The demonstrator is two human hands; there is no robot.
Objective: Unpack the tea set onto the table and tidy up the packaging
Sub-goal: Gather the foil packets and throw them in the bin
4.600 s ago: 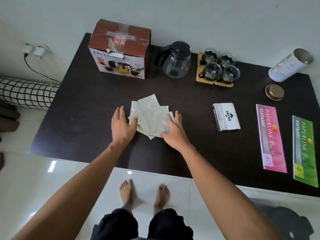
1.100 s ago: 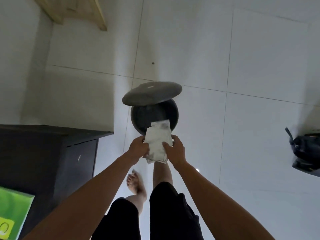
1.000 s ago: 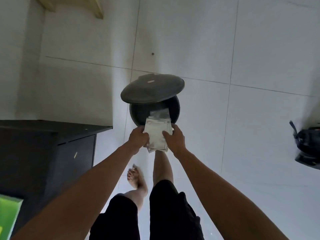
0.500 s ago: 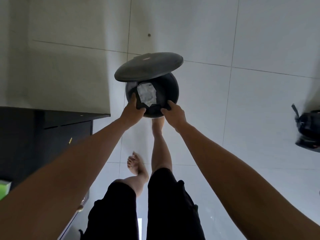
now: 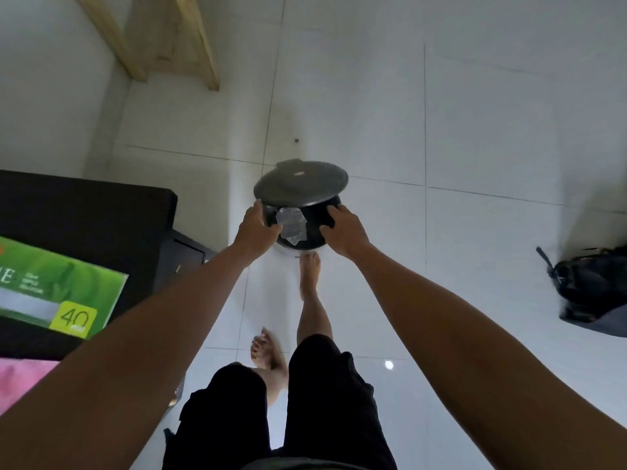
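A round dark pedal bin [image 5: 324, 217] stands on the white tiled floor with its lid [image 5: 300, 183] tilted up. The whitish packaging sheets [image 5: 291, 227] lie inside it, loose from both hands. My left hand [image 5: 258, 228] hovers at the bin's left rim and my right hand [image 5: 344, 232] at its right rim. Both have fingers apart and hold nothing. My right foot [image 5: 308, 271] is at the base of the bin. The tea set is out of view.
The dark table [image 5: 84, 212] juts in at the left, with a green Paperline pack [image 5: 57, 293] and a pink pack [image 5: 20, 378] on it. A black bag [image 5: 593, 290] lies on the floor at right. A wooden frame [image 5: 163, 35] leans at the top left.
The packaging sheets have left both hands and dropped into the bin. My hands have stayed at the rim, now open. The view has pulled back, so the table shows again.
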